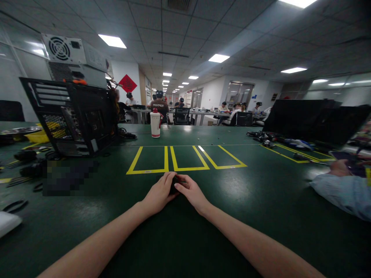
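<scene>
Both hands meet over the green tabletop (179, 239), just in front of the yellow tape outlines. Between them is a small black object (173, 188), mostly covered by the fingers, so its kind cannot be made out. My left hand (159, 193) curls around it from the left, fingers together on top. From the right, my right hand (193, 193) closes on it with thumb and fingers.
A black computer case (84, 116) carries a power supply (65, 50) at the left. Beyond the tape outlines (189, 168) stands a white bottle (155, 125). Dark monitors (301, 119) and another person's sleeve (342, 193) are at the right.
</scene>
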Available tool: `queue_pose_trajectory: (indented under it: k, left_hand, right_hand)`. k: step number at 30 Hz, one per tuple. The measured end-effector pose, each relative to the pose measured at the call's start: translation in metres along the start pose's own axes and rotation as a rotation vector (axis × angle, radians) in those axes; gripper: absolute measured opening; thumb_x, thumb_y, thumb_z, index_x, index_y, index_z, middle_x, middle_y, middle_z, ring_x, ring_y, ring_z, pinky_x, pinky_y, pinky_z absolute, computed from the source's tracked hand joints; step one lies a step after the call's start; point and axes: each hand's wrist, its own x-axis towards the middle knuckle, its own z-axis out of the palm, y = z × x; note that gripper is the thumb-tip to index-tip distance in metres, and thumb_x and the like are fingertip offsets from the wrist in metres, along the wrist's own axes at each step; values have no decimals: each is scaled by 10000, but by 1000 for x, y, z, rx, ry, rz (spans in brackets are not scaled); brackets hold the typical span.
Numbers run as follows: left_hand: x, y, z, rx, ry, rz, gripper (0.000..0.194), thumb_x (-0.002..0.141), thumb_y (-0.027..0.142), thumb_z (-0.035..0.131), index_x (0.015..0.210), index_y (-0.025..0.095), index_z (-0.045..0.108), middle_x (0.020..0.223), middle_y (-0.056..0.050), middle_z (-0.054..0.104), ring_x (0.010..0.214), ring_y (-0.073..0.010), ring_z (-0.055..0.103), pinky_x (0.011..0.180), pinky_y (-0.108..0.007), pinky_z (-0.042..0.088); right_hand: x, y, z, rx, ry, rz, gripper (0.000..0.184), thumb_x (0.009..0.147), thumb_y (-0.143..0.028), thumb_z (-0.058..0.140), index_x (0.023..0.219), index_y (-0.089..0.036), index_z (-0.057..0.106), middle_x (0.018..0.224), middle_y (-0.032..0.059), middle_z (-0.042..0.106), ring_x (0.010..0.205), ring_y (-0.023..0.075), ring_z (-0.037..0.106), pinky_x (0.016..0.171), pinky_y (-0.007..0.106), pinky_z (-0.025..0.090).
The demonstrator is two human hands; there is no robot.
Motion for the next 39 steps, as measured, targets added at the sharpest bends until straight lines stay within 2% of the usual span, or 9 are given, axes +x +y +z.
queue_pose_trajectory:
  k: [6,11,20,32,36,39]
  left_hand:
    - [0,0,-1,2,-18,2,616,722,173,559,1215,261,200,1246,-69,356,1099,-243,452,878,-431,420]
    - [0,-1,-1,-4,-2,17,621,725,187,566,1224,260,203,1250,-65,352,1100,-232,449,884,-406,424]
    - [-1,-4,2,1,6,22,639,715,184,581,1224,250,202,1253,-79,347,1096,-240,452,876,-416,425]
    - [1,-3,3,-3,25,39,585,732,217,557,1209,246,219,1231,-74,365,1096,-249,448,880,-433,418]
    - [1,-2,2,-8,10,32,583,733,203,554,1209,255,220,1239,-71,361,1089,-239,454,874,-424,424]
    - [0,-2,0,-13,0,18,596,729,199,558,1213,261,215,1248,-69,352,1084,-240,459,863,-428,430]
  right_hand:
    - [-4,-5,1,-5,-50,-37,269,690,-212,589,943,-227,500,1003,7,533,1010,179,505,886,359,406]
    - [-6,-7,2,-5,-31,-59,187,710,-226,567,887,-232,505,981,0,527,1003,173,505,884,350,406]
    - [-4,-5,0,-47,-19,1,312,724,-263,560,1028,-222,504,1098,35,518,1058,188,483,937,386,360]
    - [-1,0,1,43,-34,-66,184,729,-226,547,908,-214,506,965,8,539,963,167,527,818,326,448]
    - [0,2,-1,10,-15,-28,292,723,-236,556,1009,-230,497,1065,24,522,1013,173,507,884,354,410]
    - [-1,1,-2,-27,-25,-4,286,730,-246,548,1013,-232,511,1090,26,517,1047,179,490,916,368,385]
